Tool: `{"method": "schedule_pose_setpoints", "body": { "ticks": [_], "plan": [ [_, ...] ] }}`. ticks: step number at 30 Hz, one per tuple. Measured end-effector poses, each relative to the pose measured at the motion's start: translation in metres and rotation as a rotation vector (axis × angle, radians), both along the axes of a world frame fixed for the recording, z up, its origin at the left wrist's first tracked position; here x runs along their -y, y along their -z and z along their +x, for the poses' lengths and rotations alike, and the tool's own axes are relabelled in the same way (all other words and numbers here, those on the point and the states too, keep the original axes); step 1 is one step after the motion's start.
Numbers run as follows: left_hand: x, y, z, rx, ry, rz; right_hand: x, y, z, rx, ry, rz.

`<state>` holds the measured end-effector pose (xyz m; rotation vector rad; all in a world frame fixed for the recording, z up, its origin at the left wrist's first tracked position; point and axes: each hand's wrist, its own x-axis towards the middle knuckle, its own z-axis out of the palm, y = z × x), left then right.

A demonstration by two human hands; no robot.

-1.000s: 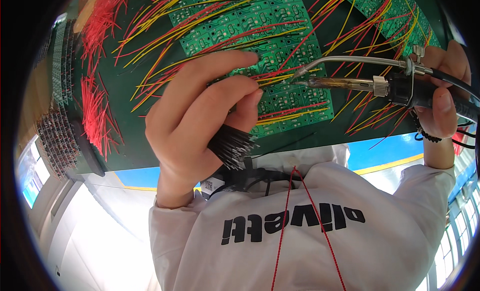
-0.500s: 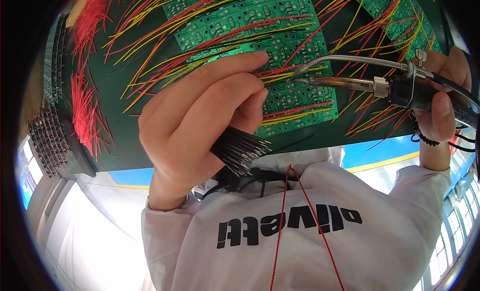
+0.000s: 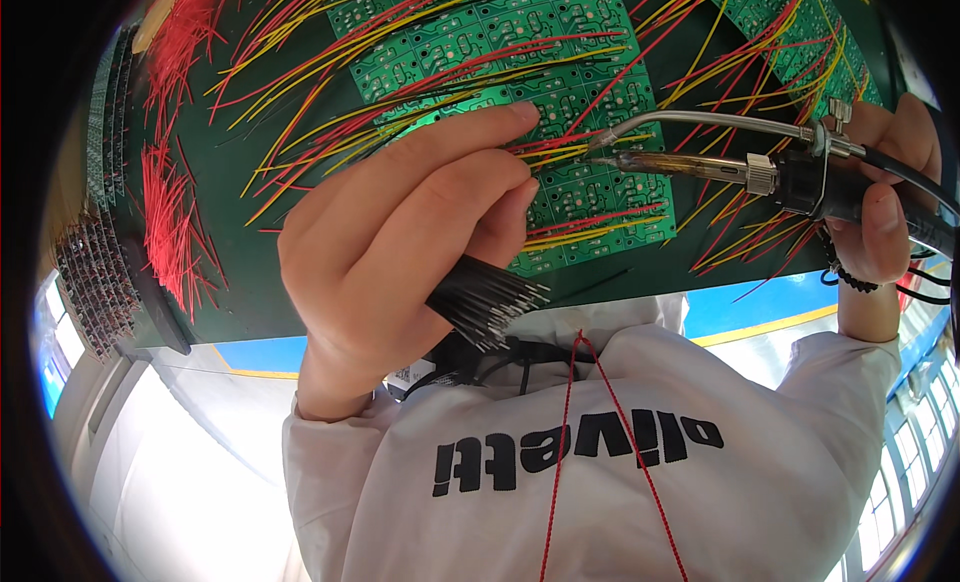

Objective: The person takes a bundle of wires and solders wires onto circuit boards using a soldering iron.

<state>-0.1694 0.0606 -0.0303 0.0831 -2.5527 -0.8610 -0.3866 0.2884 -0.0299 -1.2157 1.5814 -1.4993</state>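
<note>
A bundle of black wires (image 3: 487,304) with bare silvery ends is gripped in the curled fingers of my left hand (image 3: 400,222). Its thumb and forefinger come together over the green circuit board panel (image 3: 590,197); a single wire between them is too hidden to make out. In my right hand (image 3: 885,197) is a soldering iron (image 3: 815,182), pointing left. A curved metal solder feed tube (image 3: 720,120) is clamped to it. The iron's tip (image 3: 625,161) and the tube's end meet close to my left fingertips, low over the board. Red and yellow wires (image 3: 590,229) stick out of the panel in rows.
Another wired green board (image 3: 800,42) lies at the far right. Piles of red wires (image 3: 170,222) rest on the left of the dark green table (image 3: 240,307). Stacked boards (image 3: 98,282) stand at the left edge. Dark cables (image 3: 930,187) trail from the iron.
My left hand has shifted very slightly to the right with the black wires. The iron's tip and feed tube stay at nearly the same spot.
</note>
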Motion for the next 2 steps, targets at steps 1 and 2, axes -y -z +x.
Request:
{"method": "schedule_pose_setpoints", "body": {
  "ticks": [1,2],
  "plan": [
    [0.0000,0.0001,-0.0003,-0.007,0.004,0.002,0.0000,-0.0007,0.0001,-0.011,0.000,0.008],
    [0.0000,0.0001,-0.0003,-0.006,0.004,0.003,0.0002,-0.0015,0.0002,-0.022,-0.001,0.016]
  ]
}}
